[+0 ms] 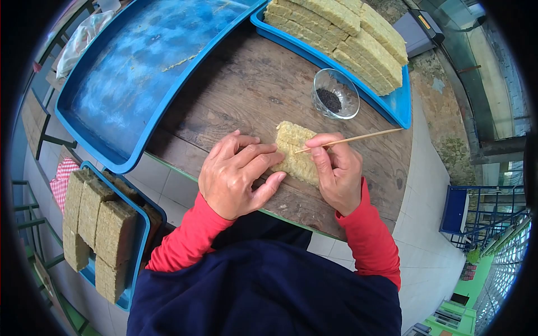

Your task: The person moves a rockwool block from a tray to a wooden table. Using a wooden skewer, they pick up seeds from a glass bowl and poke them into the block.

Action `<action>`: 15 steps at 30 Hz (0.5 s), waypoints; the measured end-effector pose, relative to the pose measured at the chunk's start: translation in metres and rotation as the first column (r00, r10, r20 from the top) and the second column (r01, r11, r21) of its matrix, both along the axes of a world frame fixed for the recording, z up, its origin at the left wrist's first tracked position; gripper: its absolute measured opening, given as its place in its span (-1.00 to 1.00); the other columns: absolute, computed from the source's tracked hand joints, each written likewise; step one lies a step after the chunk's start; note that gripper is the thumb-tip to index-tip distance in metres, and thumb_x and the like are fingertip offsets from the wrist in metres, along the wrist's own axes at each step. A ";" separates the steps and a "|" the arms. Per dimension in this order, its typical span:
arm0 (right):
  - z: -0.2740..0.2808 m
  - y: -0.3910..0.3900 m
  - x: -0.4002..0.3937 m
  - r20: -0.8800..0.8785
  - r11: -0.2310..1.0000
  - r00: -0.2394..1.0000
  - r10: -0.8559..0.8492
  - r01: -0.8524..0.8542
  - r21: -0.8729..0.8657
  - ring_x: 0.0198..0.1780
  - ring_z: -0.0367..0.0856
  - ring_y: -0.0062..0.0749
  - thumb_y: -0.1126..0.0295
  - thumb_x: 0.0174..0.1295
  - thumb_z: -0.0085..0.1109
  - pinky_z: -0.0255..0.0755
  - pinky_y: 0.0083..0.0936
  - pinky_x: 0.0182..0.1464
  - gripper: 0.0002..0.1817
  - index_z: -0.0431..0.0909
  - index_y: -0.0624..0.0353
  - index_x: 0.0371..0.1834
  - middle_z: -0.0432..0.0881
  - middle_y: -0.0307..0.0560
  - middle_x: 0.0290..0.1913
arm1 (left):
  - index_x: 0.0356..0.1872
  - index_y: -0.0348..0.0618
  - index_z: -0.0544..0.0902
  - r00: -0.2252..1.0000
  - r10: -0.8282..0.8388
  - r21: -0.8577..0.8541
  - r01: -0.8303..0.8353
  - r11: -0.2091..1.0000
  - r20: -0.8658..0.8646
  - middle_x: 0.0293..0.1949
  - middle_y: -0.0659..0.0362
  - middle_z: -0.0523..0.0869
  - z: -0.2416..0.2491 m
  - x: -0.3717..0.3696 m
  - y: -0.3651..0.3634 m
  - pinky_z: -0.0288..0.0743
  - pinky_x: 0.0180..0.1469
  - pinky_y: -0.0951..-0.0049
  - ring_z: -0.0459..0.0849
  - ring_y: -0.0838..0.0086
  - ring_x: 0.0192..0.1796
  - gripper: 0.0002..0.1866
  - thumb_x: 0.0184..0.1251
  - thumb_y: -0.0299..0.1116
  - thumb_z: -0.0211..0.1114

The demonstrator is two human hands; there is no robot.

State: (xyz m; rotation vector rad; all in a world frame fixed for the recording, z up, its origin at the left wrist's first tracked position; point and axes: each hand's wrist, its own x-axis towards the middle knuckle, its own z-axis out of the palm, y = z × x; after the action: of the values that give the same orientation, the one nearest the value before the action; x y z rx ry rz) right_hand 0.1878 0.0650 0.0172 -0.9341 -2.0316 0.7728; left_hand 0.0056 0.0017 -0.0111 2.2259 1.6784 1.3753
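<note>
Pinching a thin wooden stick (367,136) between thumb and fingers, our right hand (342,171) works with the grip clamped on it; the tip meets the upper face of a pale yellow rockwool slab (298,162), the other end slanting off to the right. The slab lies flat on the worn wooden tabletop (235,95), near the edge on our side, between both hands. Our left hand (235,173) comes in from the left, palm down, fingers bent and fingertips at the slab's left side; grip apart, thumb held away from the fingers. Whether the left thumb touches the slab, we cannot tell. Just beyond the slab, slightly right: a clear glass bowl (348,99), small dark seeds (329,99) gathered in the bottom. Past the bowl we note a blue tray (397,106) loaded with stacked pale yellow slabs (364,53). At upper left, a large blue tray (120,73), whitish smears over its floor and a thin yellowish strand lying in it. Below the tabletop, lower left, a smaller blue tray (140,246) carries brownish-green blocks (115,229), with a red-and-white checked cloth (63,180) near them. White plastic bag (83,42) at far upper left.
</note>
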 end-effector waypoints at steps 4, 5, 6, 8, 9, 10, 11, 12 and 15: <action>-0.006 0.001 0.000 -0.141 0.998 0.990 -0.029 0.022 -0.054 -0.57 0.43 -0.65 0.53 0.31 0.14 0.29 -0.65 -0.53 -0.96 0.57 0.21 -0.23 0.61 -0.21 -0.37 | -0.29 -0.06 0.74 1.000 0.002 0.002 -0.002 1.000 0.000 -0.25 0.24 0.75 0.000 0.000 0.000 0.50 0.07 0.13 0.64 0.26 -0.11 -0.73 -0.09 -0.25 0.43; -0.005 0.000 0.000 -0.142 0.998 0.989 -0.030 0.022 -0.053 -0.57 0.43 -0.65 0.53 0.31 0.14 0.29 -0.65 -0.53 -0.96 0.57 0.21 -0.23 0.61 -0.21 -0.37 | -0.29 -0.06 0.74 1.000 0.002 0.003 -0.002 1.000 0.000 -0.25 0.24 0.75 0.000 0.000 0.000 0.50 0.07 0.13 0.64 0.26 -0.11 -0.73 -0.09 -0.25 0.43; -0.004 0.000 0.001 -0.118 0.998 0.993 -0.031 0.025 -0.059 -0.57 0.44 -0.65 0.53 0.31 0.14 0.30 -0.65 -0.52 -0.96 0.57 0.21 -0.23 0.62 -0.21 -0.37 | -0.29 -0.06 0.74 1.000 0.004 0.000 -0.004 1.000 0.001 -0.25 0.24 0.75 0.001 0.000 0.000 0.50 0.07 0.14 0.64 0.26 -0.11 -0.73 -0.09 -0.26 0.43; -0.004 0.000 0.001 -0.094 0.997 0.995 -0.033 0.027 -0.065 -0.56 0.44 -0.65 0.53 0.30 0.14 0.30 -0.65 -0.52 -0.96 0.57 0.20 -0.23 0.62 -0.20 -0.36 | -0.29 -0.06 0.74 1.000 0.007 -0.002 -0.007 1.000 0.002 -0.25 0.24 0.75 0.001 0.000 -0.001 0.49 0.08 0.14 0.64 0.26 -0.11 -0.73 -0.09 -0.27 0.43; -0.005 0.001 0.001 -0.091 0.999 0.996 -0.022 0.018 -0.043 -0.57 0.44 -0.65 0.53 0.30 0.14 0.30 -0.65 -0.52 -0.95 0.58 0.20 -0.23 0.61 -0.20 -0.38 | -0.29 -0.06 0.74 1.000 0.006 0.001 -0.006 1.000 0.007 -0.25 0.24 0.75 0.000 0.000 0.000 0.49 0.08 0.14 0.64 0.27 -0.11 -0.73 -0.09 -0.28 0.42; -0.005 0.001 0.001 -0.088 1.000 0.996 -0.010 0.008 -0.021 -0.57 0.43 -0.65 0.54 0.30 0.14 0.29 -0.65 -0.52 -0.95 0.58 0.20 -0.23 0.61 -0.21 -0.39 | -0.29 -0.06 0.74 1.000 0.005 0.003 -0.005 1.000 0.012 -0.25 0.24 0.75 0.000 0.000 0.000 0.49 0.08 0.14 0.65 0.27 -0.11 -0.74 -0.09 -0.30 0.42; -0.005 0.001 0.001 -0.088 1.000 0.996 -0.011 0.009 -0.021 -0.57 0.43 -0.65 0.54 0.30 0.14 0.29 -0.65 -0.52 -0.95 0.58 0.20 -0.23 0.61 -0.21 -0.39 | -0.29 -0.06 0.74 1.000 0.005 0.004 -0.005 1.000 0.012 -0.25 0.24 0.75 -0.001 0.000 0.000 0.49 0.08 0.14 0.65 0.27 -0.11 -0.74 -0.09 -0.30 0.42; -0.005 0.002 0.002 -0.063 1.000 0.998 0.005 -0.005 0.000 -0.57 0.43 -0.65 0.54 0.30 0.14 0.29 -0.65 -0.53 -0.95 0.58 0.20 -0.23 0.60 -0.21 -0.40 | -0.30 -0.06 0.73 1.000 0.004 0.003 -0.004 1.000 0.012 -0.25 0.24 0.75 -0.001 0.000 0.000 0.49 0.08 0.14 0.65 0.27 -0.12 -0.75 -0.09 -0.31 0.41; -0.004 0.001 0.001 -0.037 1.000 0.999 0.018 -0.018 0.016 -0.57 0.43 -0.65 0.54 0.30 0.15 0.27 -0.65 -0.53 -0.95 0.58 0.21 -0.23 0.59 -0.21 -0.43 | -0.31 -0.05 0.73 1.000 0.004 0.006 -0.004 1.000 0.013 -0.26 0.24 0.75 -0.001 0.000 0.000 0.50 0.07 0.14 0.65 0.28 -0.12 -0.77 -0.09 -0.32 0.40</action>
State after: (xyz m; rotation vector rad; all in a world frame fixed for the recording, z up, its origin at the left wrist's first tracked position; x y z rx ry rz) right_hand 0.1887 0.0663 0.0136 -0.8870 -2.0133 0.7775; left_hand 0.0056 0.0014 -0.0122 2.2130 1.6784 1.3937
